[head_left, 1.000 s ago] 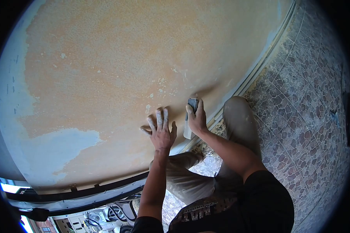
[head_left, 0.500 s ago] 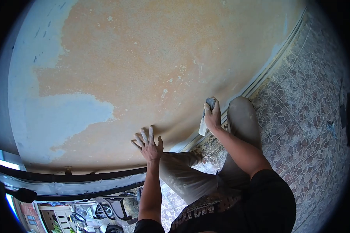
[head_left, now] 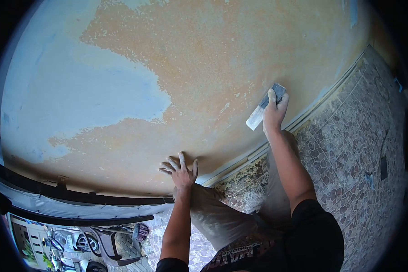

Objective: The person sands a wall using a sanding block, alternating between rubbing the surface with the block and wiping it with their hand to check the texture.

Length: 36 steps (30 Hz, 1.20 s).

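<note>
The wall (head_left: 199, 77) has a worn orange-tan surface with large pale blue-white patches. My left hand (head_left: 181, 174) lies against its lower part with fingers spread, holding nothing. To the right, my right hand (head_left: 275, 111) grips a flat block (head_left: 256, 117), dark grey at the upper end and whitish at the lower end. The block is tilted and appears to rest against the wall. Pale dust coats the fingers of both hands.
A patterned stone-tile floor (head_left: 344, 149) runs along the wall's base trim (head_left: 313, 109). My dusty knees are close to the wall. At the lower left are a dark rail (head_left: 72, 194), a chair (head_left: 109, 245) and a motorbike (head_left: 65, 240).
My right hand has moved up and to the right along the wall with the block, whose broad face now shows more. My left hand stays spread on the wall. The camera view has shifted.
</note>
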### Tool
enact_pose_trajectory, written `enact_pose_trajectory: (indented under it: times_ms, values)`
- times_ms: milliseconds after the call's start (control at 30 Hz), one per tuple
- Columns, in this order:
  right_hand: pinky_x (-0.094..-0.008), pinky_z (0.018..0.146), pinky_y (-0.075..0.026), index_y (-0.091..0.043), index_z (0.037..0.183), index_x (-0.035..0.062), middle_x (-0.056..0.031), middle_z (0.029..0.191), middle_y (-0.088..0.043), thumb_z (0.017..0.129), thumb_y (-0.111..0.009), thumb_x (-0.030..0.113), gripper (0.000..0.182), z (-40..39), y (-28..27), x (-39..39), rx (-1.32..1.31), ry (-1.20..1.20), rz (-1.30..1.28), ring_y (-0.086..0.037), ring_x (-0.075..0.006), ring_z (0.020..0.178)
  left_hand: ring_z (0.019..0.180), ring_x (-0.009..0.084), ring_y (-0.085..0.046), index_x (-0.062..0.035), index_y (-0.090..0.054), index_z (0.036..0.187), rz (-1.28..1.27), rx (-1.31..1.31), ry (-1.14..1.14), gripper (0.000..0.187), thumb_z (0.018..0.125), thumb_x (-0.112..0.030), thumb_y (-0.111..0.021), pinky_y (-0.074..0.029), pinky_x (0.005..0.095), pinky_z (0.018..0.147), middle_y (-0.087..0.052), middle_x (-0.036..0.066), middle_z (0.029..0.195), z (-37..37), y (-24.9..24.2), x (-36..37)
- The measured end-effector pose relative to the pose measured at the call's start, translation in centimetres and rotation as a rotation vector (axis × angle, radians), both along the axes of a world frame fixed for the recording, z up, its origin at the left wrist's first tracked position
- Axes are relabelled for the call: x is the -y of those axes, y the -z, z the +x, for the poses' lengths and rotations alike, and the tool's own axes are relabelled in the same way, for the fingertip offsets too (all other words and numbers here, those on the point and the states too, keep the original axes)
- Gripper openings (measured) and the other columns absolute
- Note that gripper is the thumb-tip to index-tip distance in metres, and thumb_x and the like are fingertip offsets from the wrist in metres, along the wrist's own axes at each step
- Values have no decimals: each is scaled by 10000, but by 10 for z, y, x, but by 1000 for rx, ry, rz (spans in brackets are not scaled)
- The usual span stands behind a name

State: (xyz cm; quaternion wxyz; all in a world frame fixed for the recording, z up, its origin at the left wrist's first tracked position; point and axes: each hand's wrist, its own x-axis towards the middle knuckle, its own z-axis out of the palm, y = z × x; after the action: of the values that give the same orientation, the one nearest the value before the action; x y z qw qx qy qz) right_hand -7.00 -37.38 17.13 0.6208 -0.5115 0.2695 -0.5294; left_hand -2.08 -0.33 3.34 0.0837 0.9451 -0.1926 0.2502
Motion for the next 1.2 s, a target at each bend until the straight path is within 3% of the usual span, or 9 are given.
enact_pose_trajectory:
  times_ms: [133, 333, 500, 600, 700, 867, 1000, 1100, 1200]
  values:
    - [-401, 871, -476, -491, 1127, -33, -161, 1044, -587, 1045, -613, 238, 307, 36, 18, -13, -51, 143, -65, -585, -273, 918, 1384, 776, 9, -36, -415, 1536, 85, -225, -115, 958, 880, -712, -592, 44, 857, 1052, -191, 539, 1500, 1, 3, 4]
    - [-464, 832, -472, -390, 1155, -51, -259, 1000, -558, 1037, -568, 179, 314, 31, 128, -198, -301, 33, -304, -606, -394, 904, 1355, 801, 65, -16, -534, 1419, 38, 78, -144, 960, 809, -745, -664, 31, 899, 1000, -12, 545, 1518, 5, 25, 6]
    - [-445, 830, -468, -395, 1158, -29, -220, 998, -553, 1053, -559, 173, 281, 35, 46, -128, -126, 70, -75, -596, -344, 907, 1363, 789, 96, -38, -525, 1413, 127, 250, -12, 925, 811, -721, -687, 23, 900, 1003, 31, 498, 1553, 9, 25, -9]
    - [-398, 844, -472, -434, 1121, -44, -178, 976, -562, 1073, -563, 225, 302, 36, -34, -35, 4, 135, 7, -569, -281, 870, 1361, 775, 159, -40, -276, 1584, 183, 265, -13, 1104, 809, -706, -695, 42, 882, 1016, 119, 489, 1560, 8, 23, -5]
    - [-407, 840, -476, -448, 1101, -52, -188, 979, -568, 1072, -572, 238, 316, 39, -32, -30, -7, 196, -15, -577, -292, 866, 1355, 780, 163, 6, -301, 1564, 205, 256, -69, 1108, 816, -721, -675, 45, 882, 1012, 119, 540, 1518, 8, 25, 5]
    - [-436, 797, -474, -406, 1220, -66, -240, 978, -558, 1033, -611, 242, 415, 27, 122, -145, -325, 173, -603, -597, -387, 865, 1358, 774, 174, 21, -296, 1566, -40, 112, -124, 1141, 812, -761, -645, 57, 880, 1007, 97, 600, 1463, 8, 33, 26]
    - [-476, 776, -426, -447, 1097, -43, -208, 908, -537, 1012, -624, 175, 294, 36, 79, -133, -229, 83, -357, -538, -387, 825, 1329, 823, 83, -115, -275, 1588, -58, 112, -61, 1077, 808, -741, -676, 5, 918, 969, 57, 618, 1442, 2, 22, 18]
    - [-426, 769, -462, -437, 1067, -8, -173, 935, -552, 1048, -598, 205, 268, 32, -19, -51, -50, 186, -277, -553, -303, 816, 1330, 822, 85, -104, -377, 1551, 58, 111, -39, 1011, 820, -742, -663, 7, 915, 973, 11, 617, 1447, 1, 23, 8]
    - [-424, 800, -479, -443, 1111, -14, -179, 990, -568, 1057, -587, 195, 259, 36, -2, -45, -112, 174, -306, -579, -280, 864, 1319, 830, 86, -75, -543, 1439, 51, -55, -115, 941, 825, -785, -613, 6, 914, 974, -58, 636, 1420, -3, 11, 13]
